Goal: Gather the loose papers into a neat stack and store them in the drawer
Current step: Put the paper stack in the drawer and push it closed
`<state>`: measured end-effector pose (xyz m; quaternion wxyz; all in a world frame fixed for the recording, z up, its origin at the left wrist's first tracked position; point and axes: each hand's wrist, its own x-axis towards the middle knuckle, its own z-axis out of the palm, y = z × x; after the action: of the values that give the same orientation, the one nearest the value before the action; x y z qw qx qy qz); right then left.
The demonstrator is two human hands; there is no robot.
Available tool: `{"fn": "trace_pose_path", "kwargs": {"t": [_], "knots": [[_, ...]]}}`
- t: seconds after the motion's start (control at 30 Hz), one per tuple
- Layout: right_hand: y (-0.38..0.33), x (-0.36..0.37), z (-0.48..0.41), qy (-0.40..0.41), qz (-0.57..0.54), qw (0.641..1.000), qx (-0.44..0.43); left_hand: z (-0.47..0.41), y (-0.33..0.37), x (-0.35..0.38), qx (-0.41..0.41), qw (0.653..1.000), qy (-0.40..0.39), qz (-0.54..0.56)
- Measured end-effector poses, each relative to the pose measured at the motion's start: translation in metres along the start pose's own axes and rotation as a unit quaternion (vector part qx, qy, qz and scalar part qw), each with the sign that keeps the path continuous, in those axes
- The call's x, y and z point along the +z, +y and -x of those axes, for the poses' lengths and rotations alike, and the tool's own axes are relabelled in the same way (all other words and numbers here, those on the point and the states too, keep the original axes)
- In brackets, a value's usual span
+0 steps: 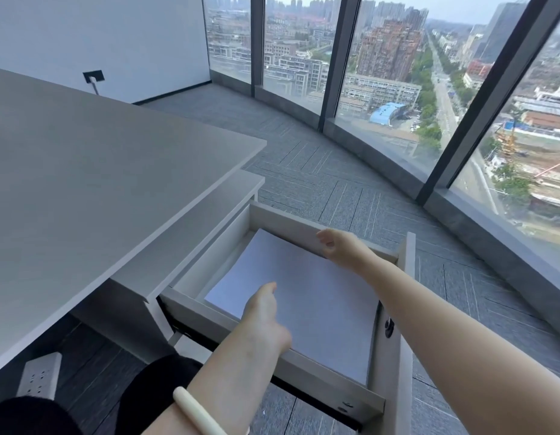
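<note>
Item count: one drawer (216, 318), one stack of paper (319, 302), two grips, one counter (100, 183).

The drawer is standing pulled fully out of the low cabinet (194, 240) that is sitting under the right end of the counter. The paper stack is lying flat on the drawer floor as a single white block with its edges aligned, filling most of the interior.

The left grip (266, 315) is reaching across the near wall of the drawer and is resting on the near edge of the stack, thumb on top of the paper. Its fingers are hidden under the hand, so it is not possible to tell whether it is pinching the sheets. The right grip (338, 246) is sitting at the far edge of the stack, beside the far wall of the drawer, with its fingers loosely curled; whether it is clasping the paper cannot be told.

One pale bangle (194, 409) is circling the left wrist. One dark lock (389, 328) is showing on the inner face of the drawer front, at the right. One white power strip (40, 375) is lying on the floor (319, 171) under the counter, near left. A row of tall windows (382, 73) is curving along the far and right side.
</note>
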<state>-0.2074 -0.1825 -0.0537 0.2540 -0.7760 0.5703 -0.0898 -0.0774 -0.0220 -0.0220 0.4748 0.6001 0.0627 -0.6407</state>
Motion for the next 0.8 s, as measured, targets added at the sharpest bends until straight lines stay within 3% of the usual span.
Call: {"fn": "trace_pose_path", "kwargs": {"t": [0.13,0.23,0.3,0.4,0.5,0.57,0.63,0.8], "knots": [[0.011,-0.027,0.019,0.055,-0.033,0.998,0.001,0.024,-0.008,0.013,0.072,0.991,-0.056,-0.095],[0.028,-0.053,0.038,0.129,-0.051,0.99,0.02,0.031,-0.021,0.023,0.151,0.958,-0.095,-0.224],[0.042,-0.067,0.053,0.17,-0.063,0.982,0.047,0.033,-0.033,0.029,0.214,0.919,-0.099,-0.317],[0.061,-0.077,0.072,0.197,-0.117,0.968,0.1,0.03,-0.056,0.04,0.304,0.828,-0.092,-0.463],[0.074,-0.075,0.087,0.125,-0.227,0.954,0.152,0.032,-0.085,0.053,0.332,0.73,-0.112,-0.587],[0.079,-0.068,0.096,0.062,-0.341,0.924,0.161,0.033,-0.102,0.059,0.34,0.667,-0.114,-0.653],[0.078,-0.062,0.103,0.04,-0.415,0.896,0.152,0.031,-0.112,0.061,0.354,0.633,-0.1,-0.681],[0.071,-0.057,0.105,0.048,-0.465,0.871,0.152,0.026,-0.104,0.057,0.385,0.59,-0.074,-0.705]]}}
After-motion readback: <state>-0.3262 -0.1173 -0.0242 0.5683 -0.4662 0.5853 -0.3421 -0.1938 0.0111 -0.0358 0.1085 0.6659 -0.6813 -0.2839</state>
